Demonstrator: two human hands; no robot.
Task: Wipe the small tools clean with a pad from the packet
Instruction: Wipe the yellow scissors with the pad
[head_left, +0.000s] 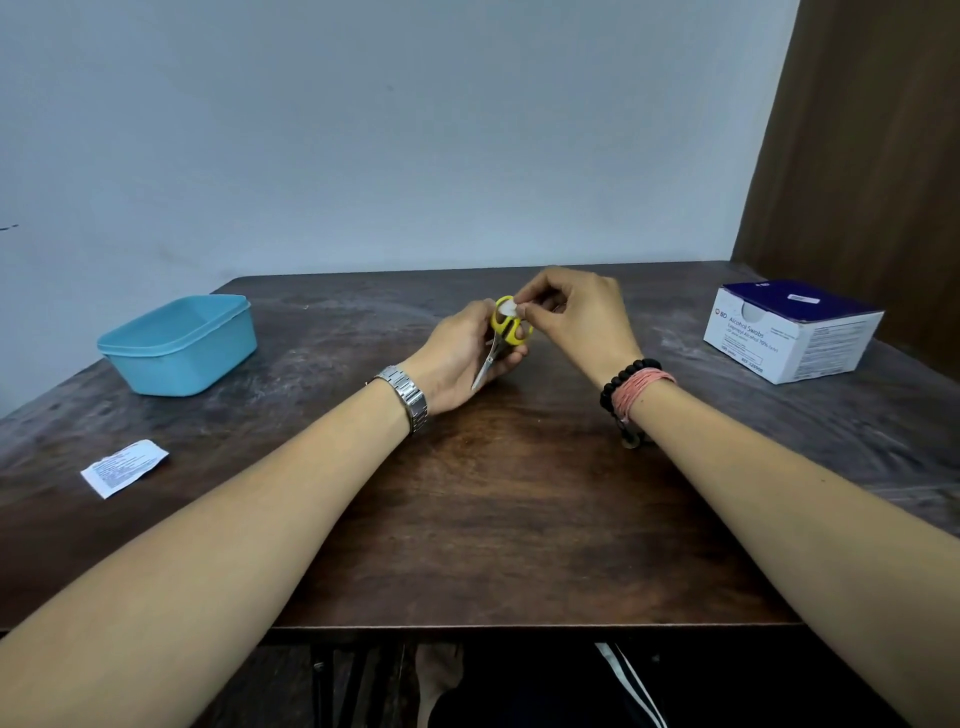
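Wiping's underway: left hand (462, 353) grips the yellow scissors (506, 332) above the counter (493, 519) centre, right hand (576, 317) pinches the pad (508, 307) on their handle; torn packet (124, 467) lies far left, other tools not seen

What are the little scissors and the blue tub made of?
The scissors have yellow handles that look like smooth plastic, and thin grey blades that shine like metal. The blue tub looks like plastic too: one even colour, rounded corners, a soft matte sheen. Neither can be told for sure from looks alone.
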